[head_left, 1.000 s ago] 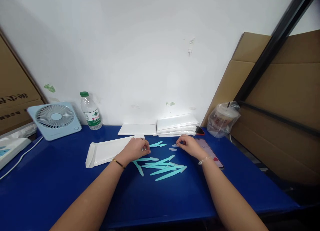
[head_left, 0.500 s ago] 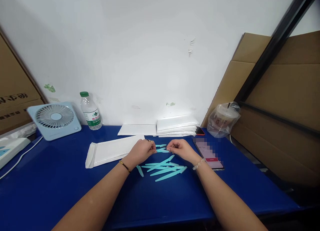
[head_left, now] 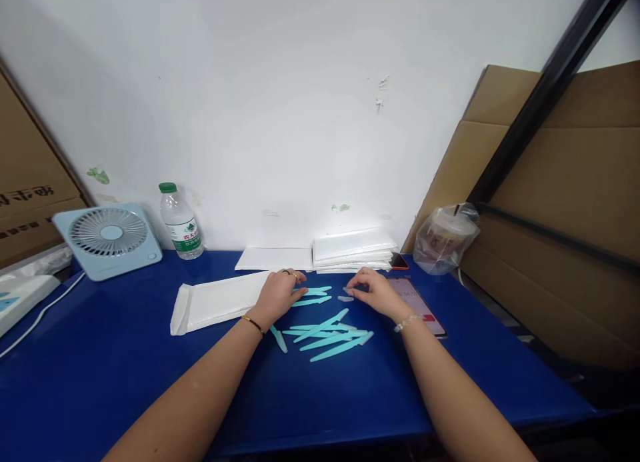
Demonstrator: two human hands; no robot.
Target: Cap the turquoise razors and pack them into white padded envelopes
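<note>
My left hand (head_left: 280, 292) rests over two or three turquoise eyebrow razors (head_left: 315, 301), thumb and forefinger apart, covering their left ends. In a pinch, my right hand (head_left: 373, 292) holds a small clear piece, seemingly a blade cap (head_left: 346, 290). Another clear cap (head_left: 345, 299) lies on the blue table just below those fingertips. Closer to me is a loose, crossed pile of several turquoise razors (head_left: 330, 339). One more razor (head_left: 279, 340) lies apart by my left wrist.
A white padded envelope (head_left: 215, 305) lies left of my hands. Stacked white packs (head_left: 355, 249) stand against the wall. A phone (head_left: 417, 305) is beside my right wrist. Farther out are a water bottle (head_left: 181, 222), a blue fan (head_left: 107, 239) and a bagged drink cup (head_left: 445, 239).
My hands have drawn apart, the left back over the razors and the right a little to the right. A clear cap now shows on the table between them.
</note>
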